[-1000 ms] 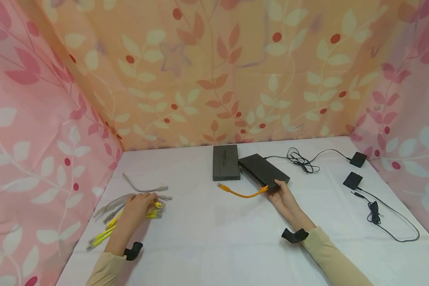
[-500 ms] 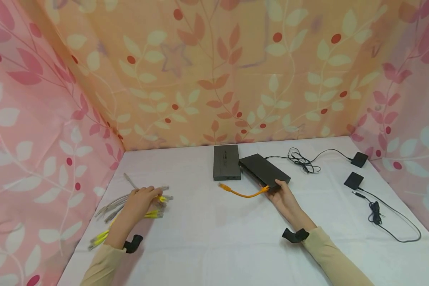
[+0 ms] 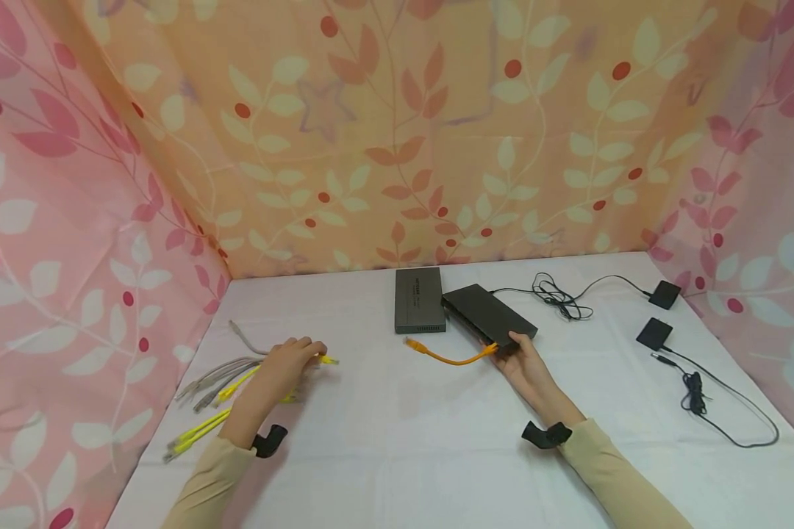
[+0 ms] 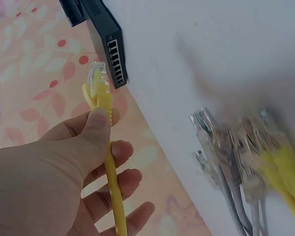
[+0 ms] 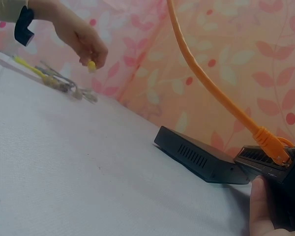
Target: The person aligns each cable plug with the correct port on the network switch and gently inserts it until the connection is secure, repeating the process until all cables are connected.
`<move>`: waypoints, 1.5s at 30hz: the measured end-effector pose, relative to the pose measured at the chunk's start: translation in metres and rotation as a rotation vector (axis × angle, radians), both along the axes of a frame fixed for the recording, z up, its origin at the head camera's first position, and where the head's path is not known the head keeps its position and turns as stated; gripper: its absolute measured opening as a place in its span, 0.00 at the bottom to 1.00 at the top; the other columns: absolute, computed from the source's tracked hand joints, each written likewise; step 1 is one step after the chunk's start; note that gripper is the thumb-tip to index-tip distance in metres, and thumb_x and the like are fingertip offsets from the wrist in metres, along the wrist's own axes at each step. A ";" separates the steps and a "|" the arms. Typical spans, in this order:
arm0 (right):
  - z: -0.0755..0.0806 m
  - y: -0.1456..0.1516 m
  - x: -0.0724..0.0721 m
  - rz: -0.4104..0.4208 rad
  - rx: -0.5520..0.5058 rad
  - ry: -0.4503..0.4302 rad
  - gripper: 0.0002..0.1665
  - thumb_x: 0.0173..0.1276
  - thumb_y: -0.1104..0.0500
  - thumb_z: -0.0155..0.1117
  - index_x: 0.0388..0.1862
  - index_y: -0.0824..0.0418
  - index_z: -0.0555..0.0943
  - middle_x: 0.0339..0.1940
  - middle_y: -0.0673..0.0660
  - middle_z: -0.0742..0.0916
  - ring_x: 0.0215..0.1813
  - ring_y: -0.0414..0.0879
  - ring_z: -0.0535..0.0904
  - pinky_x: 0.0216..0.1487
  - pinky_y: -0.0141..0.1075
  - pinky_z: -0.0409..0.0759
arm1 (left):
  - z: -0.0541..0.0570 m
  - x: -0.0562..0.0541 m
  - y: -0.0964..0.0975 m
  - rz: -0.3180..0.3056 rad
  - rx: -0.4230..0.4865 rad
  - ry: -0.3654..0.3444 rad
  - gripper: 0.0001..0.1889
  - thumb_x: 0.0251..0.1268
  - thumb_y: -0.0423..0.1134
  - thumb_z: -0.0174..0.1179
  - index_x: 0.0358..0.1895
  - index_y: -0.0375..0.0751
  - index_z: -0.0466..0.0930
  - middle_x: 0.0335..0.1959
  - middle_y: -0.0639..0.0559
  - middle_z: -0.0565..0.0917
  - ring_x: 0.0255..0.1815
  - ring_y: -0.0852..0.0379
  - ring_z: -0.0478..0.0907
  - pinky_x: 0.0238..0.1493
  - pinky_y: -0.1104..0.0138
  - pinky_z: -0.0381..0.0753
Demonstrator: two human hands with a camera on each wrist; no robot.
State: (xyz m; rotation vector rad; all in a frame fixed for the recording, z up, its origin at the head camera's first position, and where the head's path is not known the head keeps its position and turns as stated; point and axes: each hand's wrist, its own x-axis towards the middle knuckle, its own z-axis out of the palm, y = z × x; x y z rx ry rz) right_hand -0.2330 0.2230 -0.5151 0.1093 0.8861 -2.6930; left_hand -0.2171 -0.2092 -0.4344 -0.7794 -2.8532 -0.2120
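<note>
My left hand (image 3: 281, 375) pinches a yellow Ethernet cable (image 4: 115, 191) between thumb and index finger, just behind its clear plug (image 4: 97, 78). The plug points away from the hand, and the other fingers lie loosely by the cable. Below the hand lie grey Ethernet cables (image 3: 218, 376) and more yellow Ethernet cables (image 3: 198, 433). My right hand (image 3: 523, 371) grips the near corner of a black network switch (image 3: 490, 316), which is tilted. An orange Ethernet cable (image 3: 446, 361) is plugged into its port side, seen close in the right wrist view; the cable's other end hangs free.
A second network switch (image 3: 418, 301) lies flat just left of the held one. A black power adapter (image 3: 664, 294) at the back right has its coiled cord running to the held switch. Another adapter (image 3: 653, 334) with a loose cord lies nearer. Patterned cloth (image 3: 397, 147) surrounds the white table.
My left hand has moved right and away from the cable pile, bringing a yellow Ethernet cable with it. My right hand, the black switch and the orange cable have stayed in place.
</note>
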 end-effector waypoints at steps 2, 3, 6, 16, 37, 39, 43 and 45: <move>0.000 0.000 0.000 0.005 0.003 0.010 0.37 0.76 0.54 0.40 0.73 0.52 0.33 0.65 0.55 0.57 0.55 0.47 0.75 0.61 0.37 0.69 | -0.003 -0.002 0.004 -0.008 0.018 -0.011 0.07 0.60 0.34 0.60 0.41 0.47 0.77 0.34 0.55 0.78 0.35 0.51 0.74 0.33 0.57 0.74; 0.000 0.000 0.000 0.009 0.002 0.015 0.38 0.76 0.54 0.40 0.73 0.52 0.32 0.65 0.55 0.58 0.56 0.47 0.75 0.61 0.36 0.70 | -0.004 -0.002 0.006 -0.010 0.027 -0.012 0.08 0.60 0.34 0.60 0.42 0.47 0.77 0.34 0.55 0.78 0.35 0.51 0.74 0.32 0.58 0.74; 0.000 0.000 0.001 0.019 -0.006 0.032 0.38 0.76 0.55 0.40 0.73 0.52 0.32 0.63 0.54 0.60 0.56 0.47 0.75 0.61 0.36 0.70 | -0.008 -0.003 0.014 -0.031 0.045 0.003 0.07 0.61 0.35 0.60 0.42 0.46 0.77 0.33 0.55 0.78 0.34 0.52 0.74 0.32 0.60 0.74; 0.001 0.000 0.001 0.005 0.004 0.010 0.39 0.76 0.54 0.40 0.74 0.52 0.32 0.65 0.55 0.57 0.56 0.47 0.75 0.61 0.37 0.70 | -0.023 -0.006 0.045 -0.044 0.111 -0.003 0.09 0.59 0.34 0.61 0.43 0.48 0.77 0.34 0.56 0.79 0.34 0.55 0.75 0.35 0.63 0.76; 0.000 0.001 0.002 0.030 0.025 0.055 0.35 0.77 0.54 0.38 0.73 0.51 0.33 0.65 0.54 0.58 0.57 0.48 0.75 0.60 0.36 0.70 | -0.042 -0.012 0.113 -0.016 0.148 -0.254 0.07 0.69 0.40 0.51 0.47 0.49 0.73 0.41 0.56 0.81 0.42 0.58 0.79 0.44 0.62 0.77; -0.001 0.001 0.002 0.032 0.022 0.058 0.36 0.77 0.54 0.38 0.73 0.51 0.33 0.65 0.54 0.58 0.57 0.48 0.75 0.60 0.36 0.71 | -0.044 -0.013 0.119 -0.023 0.140 -0.257 0.07 0.70 0.40 0.51 0.47 0.49 0.73 0.40 0.56 0.81 0.41 0.58 0.78 0.43 0.63 0.78; 0.000 0.000 0.002 0.030 0.009 0.050 0.37 0.77 0.54 0.38 0.74 0.51 0.32 0.65 0.54 0.58 0.56 0.49 0.76 0.58 0.37 0.72 | -0.046 -0.013 0.130 -0.036 0.143 -0.267 0.06 0.71 0.41 0.49 0.46 0.49 0.72 0.41 0.56 0.81 0.41 0.58 0.78 0.42 0.64 0.77; 0.000 0.001 0.002 0.031 0.015 0.049 0.37 0.77 0.54 0.38 0.74 0.51 0.31 0.65 0.55 0.58 0.56 0.49 0.76 0.58 0.36 0.73 | -0.046 -0.012 0.136 -0.040 0.155 -0.274 0.06 0.71 0.42 0.48 0.45 0.48 0.71 0.41 0.56 0.81 0.40 0.58 0.78 0.42 0.64 0.77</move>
